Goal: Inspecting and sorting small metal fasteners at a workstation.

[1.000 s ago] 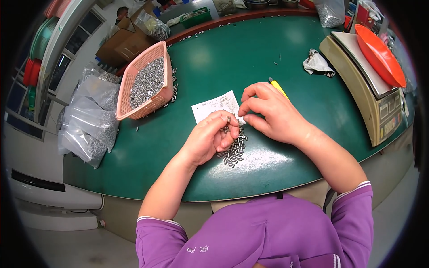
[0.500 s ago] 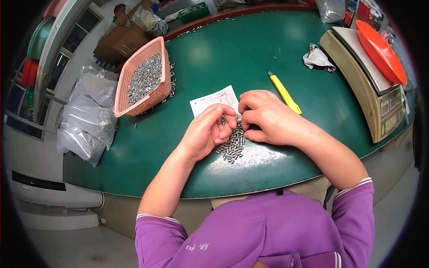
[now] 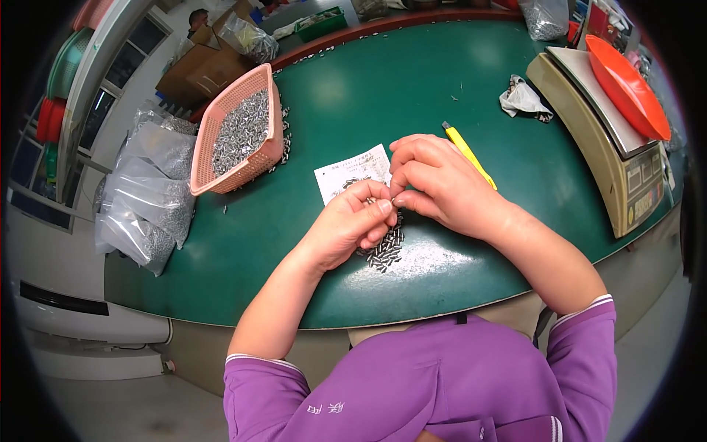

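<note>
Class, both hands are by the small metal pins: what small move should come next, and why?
Probably ease the right hand away from the left hand and down to the loose metal pins: the hands' fingertips meet by that pile, well within reach. Whether they pinch a pin is too small to tell.

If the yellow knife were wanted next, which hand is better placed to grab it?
Probably the right hand: the yellow knife lies close beside it, while the left hand is farther away.

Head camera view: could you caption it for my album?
Bare left hand and bare right hand close together above small silvery metallic pins on a glossy green table.
</note>
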{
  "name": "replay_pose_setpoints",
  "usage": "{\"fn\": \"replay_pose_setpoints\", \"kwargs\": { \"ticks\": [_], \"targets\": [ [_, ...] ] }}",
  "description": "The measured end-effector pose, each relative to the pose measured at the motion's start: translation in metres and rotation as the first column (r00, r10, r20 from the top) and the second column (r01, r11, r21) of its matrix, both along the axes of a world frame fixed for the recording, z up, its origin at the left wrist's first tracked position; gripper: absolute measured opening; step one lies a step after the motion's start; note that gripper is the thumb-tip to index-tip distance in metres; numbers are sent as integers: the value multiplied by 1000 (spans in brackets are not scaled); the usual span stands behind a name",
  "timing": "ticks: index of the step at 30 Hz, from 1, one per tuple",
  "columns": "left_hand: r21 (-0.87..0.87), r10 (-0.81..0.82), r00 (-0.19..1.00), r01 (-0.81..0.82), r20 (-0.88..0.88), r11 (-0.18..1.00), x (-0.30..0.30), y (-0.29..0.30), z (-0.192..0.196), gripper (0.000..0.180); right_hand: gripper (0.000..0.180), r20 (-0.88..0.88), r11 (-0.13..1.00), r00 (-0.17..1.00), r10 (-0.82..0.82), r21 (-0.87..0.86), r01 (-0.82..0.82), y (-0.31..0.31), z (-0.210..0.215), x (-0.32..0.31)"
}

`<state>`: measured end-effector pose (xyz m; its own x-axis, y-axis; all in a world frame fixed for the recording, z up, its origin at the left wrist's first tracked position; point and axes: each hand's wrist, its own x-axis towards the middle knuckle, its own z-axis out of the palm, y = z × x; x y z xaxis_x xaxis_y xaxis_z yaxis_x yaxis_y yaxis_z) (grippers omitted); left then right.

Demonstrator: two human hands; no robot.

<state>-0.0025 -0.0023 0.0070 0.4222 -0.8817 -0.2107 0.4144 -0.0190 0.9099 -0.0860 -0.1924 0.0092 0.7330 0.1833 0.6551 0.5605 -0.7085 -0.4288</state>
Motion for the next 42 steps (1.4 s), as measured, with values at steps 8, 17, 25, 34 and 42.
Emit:
{"fn": "replay_pose_setpoints", "kwargs": {
  "ticks": [8, 17, 25, 34, 42],
  "targets": [
    [26, 21, 1000, -20, -18, 999, -2, -1, 3, 14, 16, 55, 1000, 998, 9, 0, -9, 1, -1, 1],
    [-62, 13, 998, -17, -55, 998, 3, 1, 0, 24, 18, -69, 992, 990, -126, 13, 127, -1, -9, 0],
    [-129, 70, 987, -89, -144, 988, 9, 1, -5, 26, 17, -123, 991, 991, -49, -132, 33, 0, -15, -2],
    [-104, 78, 990, -91, -115, 990, 8, 1, -4, 25, 12, -272, 994, 958, -86, -83, 65, -1, -18, -4],
    [-97, 60, 990, -73, -128, 993, 9, 1, -4, 17, 13, -275, 996, 959, -61, 39, 75, -1, -18, 0]
  ]
}}
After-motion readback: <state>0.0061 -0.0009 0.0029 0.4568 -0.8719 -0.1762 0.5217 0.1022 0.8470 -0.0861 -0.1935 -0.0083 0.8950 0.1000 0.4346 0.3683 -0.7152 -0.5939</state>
